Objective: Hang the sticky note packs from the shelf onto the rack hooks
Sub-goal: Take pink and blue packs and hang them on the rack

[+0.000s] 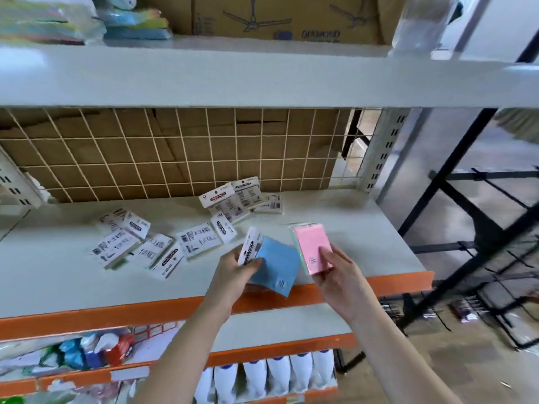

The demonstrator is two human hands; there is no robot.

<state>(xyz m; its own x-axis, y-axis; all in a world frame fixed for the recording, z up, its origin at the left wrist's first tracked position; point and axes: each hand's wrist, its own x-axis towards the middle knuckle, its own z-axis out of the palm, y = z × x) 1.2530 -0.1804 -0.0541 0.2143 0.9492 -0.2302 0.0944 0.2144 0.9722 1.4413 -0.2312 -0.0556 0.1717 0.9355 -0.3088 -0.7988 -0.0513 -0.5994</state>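
Observation:
My left hand [237,268] grips a blue sticky note pack [277,265] by its white header card, just above the shelf's front edge. My right hand [335,265] holds a pink sticky note pack [312,247] upright, thumb on its face. Several more sticky note packs [140,246] lie face down on the pale shelf [58,272], and another small heap [233,199] leans near the wire grid at the back. A black wire rack [478,246] stands to the right of the shelving; its hooks are blurred.
The shelf has an orange front lip [116,313]. A white wire grid [175,153] backs it, with cardboard behind. Cardboard boxes [285,18] and coloured packs sit on the upper shelf. Bottles and goods fill the lower shelves. A slotted upright post [382,150] stands at the right.

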